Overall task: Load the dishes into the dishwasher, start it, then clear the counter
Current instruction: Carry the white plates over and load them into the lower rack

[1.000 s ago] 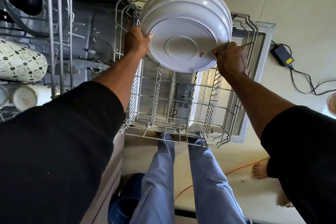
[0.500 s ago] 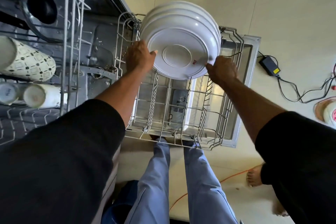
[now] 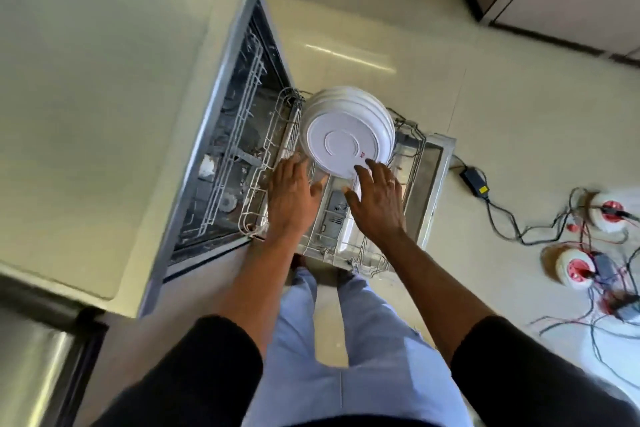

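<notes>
Now released, the white plates [image 3: 346, 139] stand in the lower rack [image 3: 258, 184] — left hand [image 3: 292, 192] and right hand [image 3: 377, 199] spread, empty: plates loaded.

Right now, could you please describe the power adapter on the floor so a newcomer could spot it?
Start at the open dishwasher door and look at the floor just right of it. The power adapter is a black block with a yellow label, unlike the round white-and-red reels farther right.
</notes>
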